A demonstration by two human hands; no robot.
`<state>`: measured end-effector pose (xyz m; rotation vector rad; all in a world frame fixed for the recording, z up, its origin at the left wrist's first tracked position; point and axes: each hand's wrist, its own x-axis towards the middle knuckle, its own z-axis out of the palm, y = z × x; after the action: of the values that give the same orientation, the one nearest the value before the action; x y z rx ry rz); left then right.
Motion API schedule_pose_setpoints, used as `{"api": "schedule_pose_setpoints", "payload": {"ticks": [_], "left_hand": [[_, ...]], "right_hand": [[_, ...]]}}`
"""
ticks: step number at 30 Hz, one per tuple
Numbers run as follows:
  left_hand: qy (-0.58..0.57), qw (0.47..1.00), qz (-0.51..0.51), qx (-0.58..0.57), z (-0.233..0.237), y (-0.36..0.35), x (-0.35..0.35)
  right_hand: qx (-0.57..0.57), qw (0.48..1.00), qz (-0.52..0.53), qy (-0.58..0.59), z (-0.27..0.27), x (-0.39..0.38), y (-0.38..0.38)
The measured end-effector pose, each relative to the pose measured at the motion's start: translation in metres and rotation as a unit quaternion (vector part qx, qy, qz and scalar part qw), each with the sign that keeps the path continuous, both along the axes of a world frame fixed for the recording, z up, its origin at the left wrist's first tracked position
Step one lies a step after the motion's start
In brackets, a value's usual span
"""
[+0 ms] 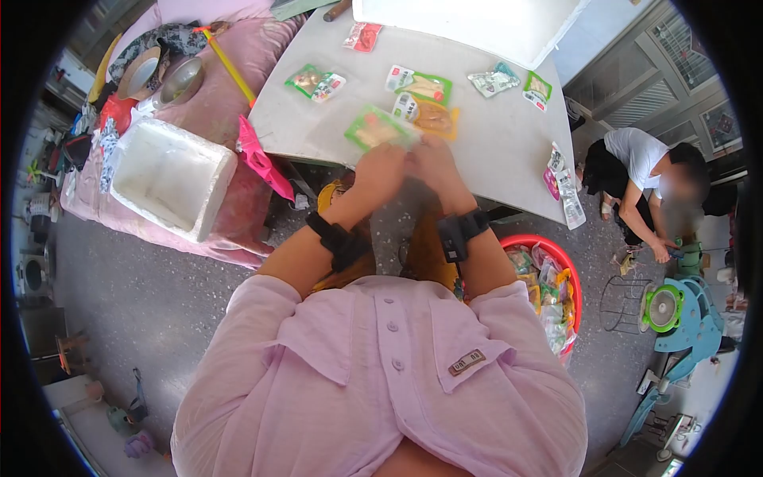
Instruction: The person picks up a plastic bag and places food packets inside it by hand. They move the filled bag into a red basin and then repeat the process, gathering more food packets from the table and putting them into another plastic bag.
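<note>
A green-edged food packet [372,129] is at the front of the pale table [318,119], its near right corner at my fingers. My left hand [381,171] has its fingers closed on that packet. Close beside it, my right hand [435,163] is also closed at the packet's edge; its fingertips are blurred. Just beyond my hands lie a yellow packet [435,119] and another green-edged packet [429,86]. More packets lie about the table: a green one [311,81] at the left, a red one [363,36] at the back.
A white foam box [171,176] stands on the pink-covered surface at left. Below the table's right side is a red basin [574,298] full of packets. A person [642,179] crouches at right near a green fan [663,308]. A white tray [477,24] is at the back.
</note>
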<state>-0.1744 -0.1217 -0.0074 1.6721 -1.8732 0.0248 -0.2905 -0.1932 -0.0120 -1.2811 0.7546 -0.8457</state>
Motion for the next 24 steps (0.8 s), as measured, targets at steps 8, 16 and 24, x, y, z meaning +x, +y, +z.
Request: {"api": "schedule_pose_setpoints", "payload": {"ticks": [8,16,24], "left_hand": [[0.061,0.997,0.01,0.046,-0.018,-0.007,0.008],[0.066,0.994,0.006,0.081,-0.033,-0.011,0.011],[0.06,0.997,-0.027,0.051,-0.03,-0.007,0.014]], "right_hand": [[-0.107,0.972,-0.004,0.211,0.014,-0.023,-0.052],[-0.252,0.876,-0.099,0.399,0.015,0.042,-0.171],[-0.322,0.698,0.089,0.633,0.037,0.078,-0.178]]}}
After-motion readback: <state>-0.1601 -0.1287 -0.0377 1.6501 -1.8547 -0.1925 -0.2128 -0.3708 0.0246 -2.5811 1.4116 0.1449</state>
